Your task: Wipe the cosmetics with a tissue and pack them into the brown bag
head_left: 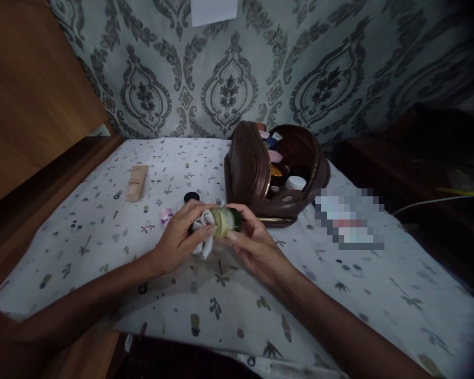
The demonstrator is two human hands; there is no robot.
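Observation:
Between my two hands, above the cloth-covered surface, is a small yellow-green jar (222, 223) with a dark green lid (235, 220), tilted on its side. My right hand (256, 243) is closed round the lid end. With closed fingers, my left hand (181, 231) presses a crumpled white wipe (205, 243) against the jar's other end. Just beyond my left hand lie a round black cap (191, 197) and a small pink-and-purple item (165, 216), partly hidden by the hand. Fingers cover parts of the jar.
An unzipped brown bag (247, 168) holding several cosmetics, among them a white-lidded container (296, 182), stands at the back right. A beige tube (137, 182) lies at the left. A blurred-out flat object (349, 218) is at the right, near a thin cable (430, 201). Wooden furniture (35, 100) borders the left.

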